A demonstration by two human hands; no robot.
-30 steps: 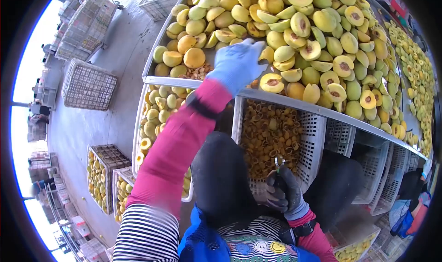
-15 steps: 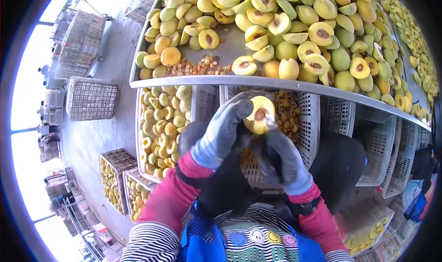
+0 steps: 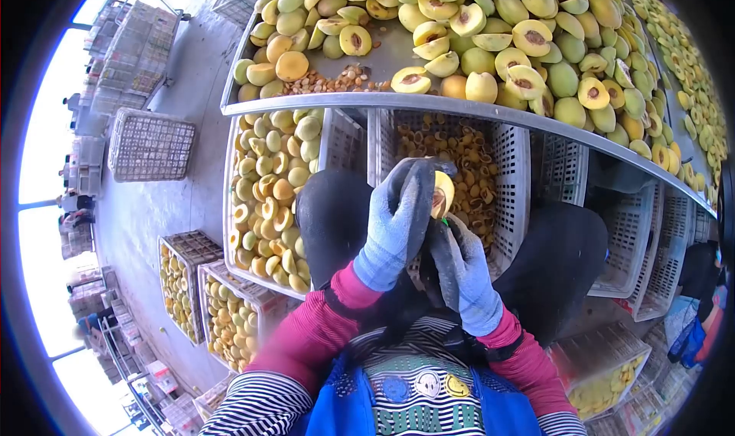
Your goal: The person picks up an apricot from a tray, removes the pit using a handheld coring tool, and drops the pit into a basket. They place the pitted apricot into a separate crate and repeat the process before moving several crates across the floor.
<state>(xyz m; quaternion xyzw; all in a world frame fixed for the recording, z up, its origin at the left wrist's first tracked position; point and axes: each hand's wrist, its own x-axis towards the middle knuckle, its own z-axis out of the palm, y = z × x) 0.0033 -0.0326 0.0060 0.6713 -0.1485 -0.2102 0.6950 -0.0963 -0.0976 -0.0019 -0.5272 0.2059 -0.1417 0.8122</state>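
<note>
My left hand (image 3: pixel 398 218), in a blue and dark grey glove, grips a halved yellow fruit (image 3: pixel 442 195) by its edge. The cut face with its brown centre is turned to the right. Just below the fruit is my right hand (image 3: pixel 459 264), gloved alike, its fingers closed around a small tool with a bit of green (image 3: pixel 445 222) showing; the rest of the tool is hidden. Both hands are over my lap, in front of a crate of small brown-yellow pieces (image 3: pixel 501 183).
A metal table (image 3: pixel 383 101) heaped with halved fruit and loose pits runs across the top. A crate of fruit (image 3: pixel 268 199) stands left of my knee. More crates (image 3: pixel 180 283) are on the floor at left, others at right. Part of a person (image 3: pixel 700 313) shows at far right.
My hands have moved slightly down, and the left has turned the fruit so its cut face is seen more edge-on. The view has shifted, with the table higher in it.
</note>
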